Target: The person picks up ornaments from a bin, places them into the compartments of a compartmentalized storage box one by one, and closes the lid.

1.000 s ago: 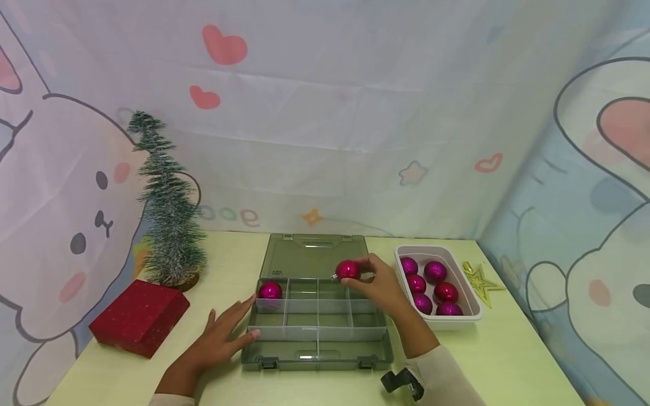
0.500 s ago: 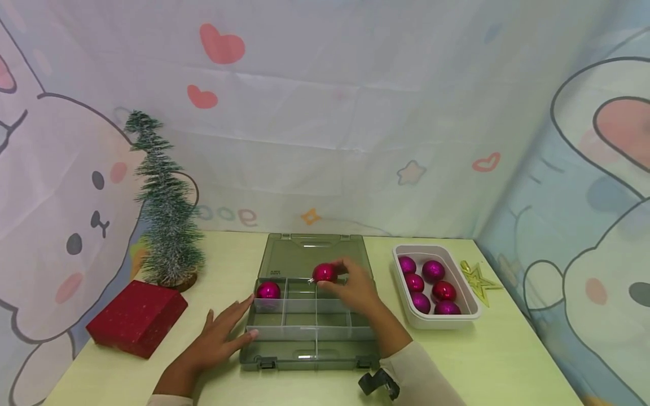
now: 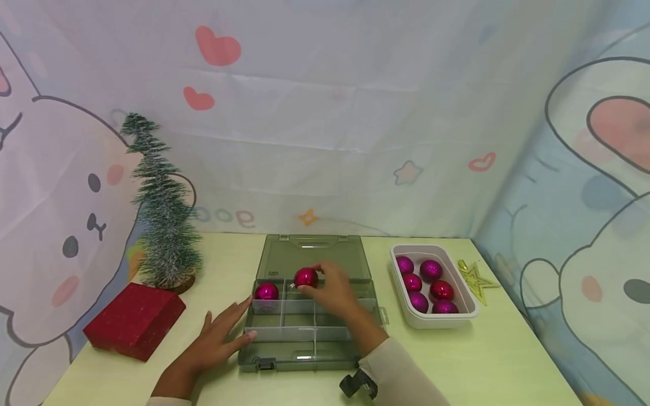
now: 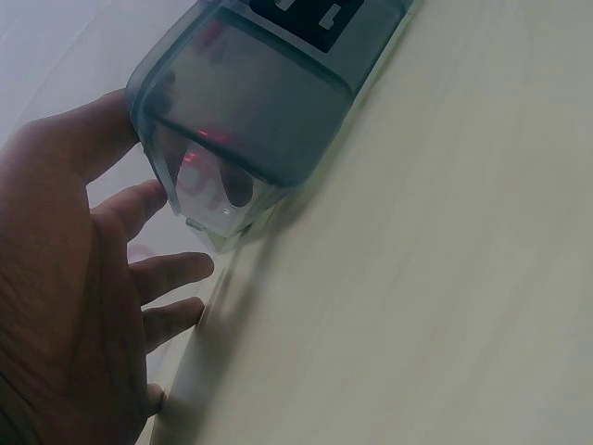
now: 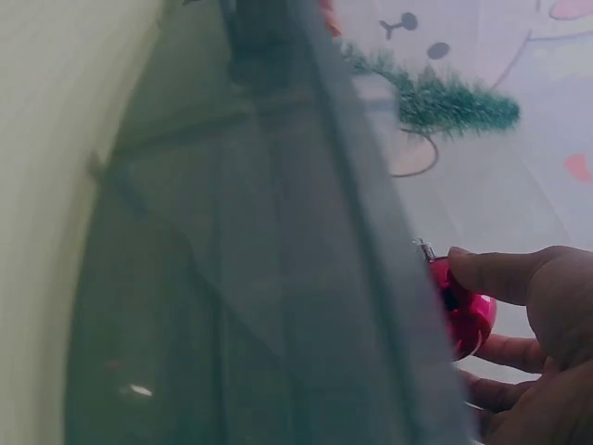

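Note:
My right hand (image 3: 332,290) pinches a shiny red bauble (image 3: 306,277) between thumb and fingers, over the back row of a green-grey compartment box (image 3: 299,352). In the right wrist view the bauble (image 5: 471,320) shows its silver cap, partly hidden by the box wall. A second shiny bauble, pinkish red (image 3: 266,291), sits in the back left compartment. My left hand (image 3: 215,341) rests against the box's left side with fingers spread. The left wrist view shows that hand (image 4: 83,232) touching the box corner (image 4: 241,102) with thumb and a finger.
Right of the box stands a white tub (image 3: 437,322) with several red and purple baubles. A gold star (image 3: 476,282) lies beyond it. At the left are a small green tree (image 3: 165,225) and a red box (image 3: 134,321). The compartment box's lid (image 3: 315,256) lies open toward the wall.
My right hand has carried the red bauble leftward, from the box's right side to above its back middle compartments. The left hand keeps its place on the box.

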{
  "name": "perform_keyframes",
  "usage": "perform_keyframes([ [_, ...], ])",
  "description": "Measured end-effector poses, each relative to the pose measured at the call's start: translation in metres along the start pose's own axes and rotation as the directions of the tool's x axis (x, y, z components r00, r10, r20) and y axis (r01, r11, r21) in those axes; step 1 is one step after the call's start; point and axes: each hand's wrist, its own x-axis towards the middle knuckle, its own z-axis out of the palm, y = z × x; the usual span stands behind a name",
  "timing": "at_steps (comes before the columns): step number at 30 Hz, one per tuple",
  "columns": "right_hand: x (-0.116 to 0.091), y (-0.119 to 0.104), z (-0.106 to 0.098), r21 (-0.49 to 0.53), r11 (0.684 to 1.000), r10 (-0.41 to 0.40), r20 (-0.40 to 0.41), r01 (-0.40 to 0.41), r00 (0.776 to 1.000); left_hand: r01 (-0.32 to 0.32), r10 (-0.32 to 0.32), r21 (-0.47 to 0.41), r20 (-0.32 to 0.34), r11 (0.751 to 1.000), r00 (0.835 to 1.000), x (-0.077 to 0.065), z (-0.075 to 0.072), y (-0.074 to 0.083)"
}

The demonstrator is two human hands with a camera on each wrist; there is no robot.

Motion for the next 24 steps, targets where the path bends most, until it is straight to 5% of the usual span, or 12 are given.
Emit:
perform_keyframes([
  [14,-0.0042,-0.0021,0.0088,-0.064,0.997,-0.045,0.035,0.047,0.998,0.001,-0.001,0.003,-0.005,1.000,1.000,-0.0001,0.0027,-0.0045],
  [24,-0.0047,0.0007,0.0088,-0.053,0.999,0.007,0.097,-0.002,0.995,-0.010,0.010,0.001,-0.012,1.000,1.000,0.0013,0.0027,-0.0051],
])
